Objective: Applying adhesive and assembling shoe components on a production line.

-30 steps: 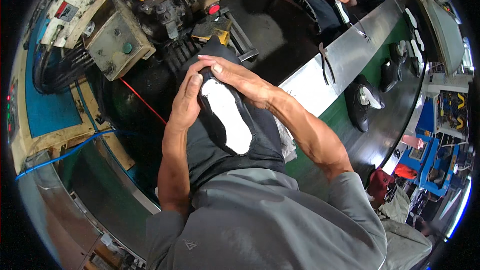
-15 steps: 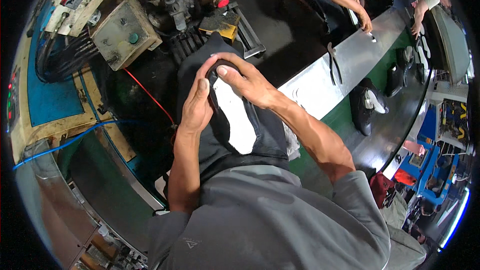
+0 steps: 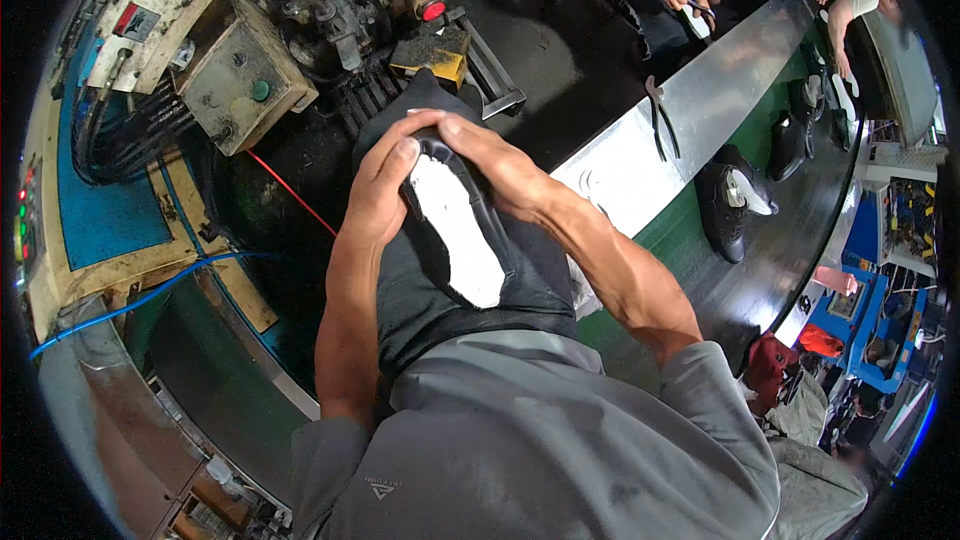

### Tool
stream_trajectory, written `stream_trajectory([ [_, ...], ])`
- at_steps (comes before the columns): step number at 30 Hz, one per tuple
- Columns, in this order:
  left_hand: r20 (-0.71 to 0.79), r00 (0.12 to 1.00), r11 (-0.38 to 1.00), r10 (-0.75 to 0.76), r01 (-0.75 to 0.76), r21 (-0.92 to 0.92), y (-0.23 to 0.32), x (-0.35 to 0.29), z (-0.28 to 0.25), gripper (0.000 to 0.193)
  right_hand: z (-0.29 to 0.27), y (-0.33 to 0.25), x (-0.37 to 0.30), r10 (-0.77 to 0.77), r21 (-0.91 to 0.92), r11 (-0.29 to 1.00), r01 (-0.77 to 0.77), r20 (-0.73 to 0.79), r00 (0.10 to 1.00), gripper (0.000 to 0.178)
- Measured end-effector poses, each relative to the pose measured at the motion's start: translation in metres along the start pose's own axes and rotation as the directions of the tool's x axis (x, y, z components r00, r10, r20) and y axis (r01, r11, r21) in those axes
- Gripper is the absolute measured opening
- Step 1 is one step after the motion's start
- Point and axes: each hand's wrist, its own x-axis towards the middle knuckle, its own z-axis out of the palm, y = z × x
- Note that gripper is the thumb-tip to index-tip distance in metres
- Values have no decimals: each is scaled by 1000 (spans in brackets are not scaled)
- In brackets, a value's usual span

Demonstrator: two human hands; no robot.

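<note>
A black shoe upper (image 3: 466,198) lies across my lap with its white insole board (image 3: 456,230) facing up. My left hand (image 3: 380,185) wraps the upper's left side near the far end, thumb along the edge of the white board. From the other side, my right hand (image 3: 497,168) cups the same end. The fingertips of both hands meet over that end and hide part of it. The nearer end of the upper rests against my dark trousers.
Pincers (image 3: 660,120) lie on the metal ledge (image 3: 620,155) to the right. Beyond it, black shoes (image 3: 728,202) sit on a green conveyor (image 3: 672,225). Two other people work at the far right. A machine with a control box (image 3: 245,80) stands at left, near a blue hose (image 3: 130,302).
My right thumb has lifted off the white board to the far edge, and my left hand has shifted slightly left. The co-worker in red has drawn back from the ledge, holding a white-soled piece.
</note>
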Motion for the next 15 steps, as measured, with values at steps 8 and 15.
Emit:
stream_trajectory([
  [8,43,943,700,331,-276,659,-24,-2,-7,38,-6,17,0,-173,-606,785,128,-16,985,61],
  [15,-51,997,999,-52,52,7,-14,-4,9,61,-19,18,4,-136,-393,916,85,-105,985,57],
])
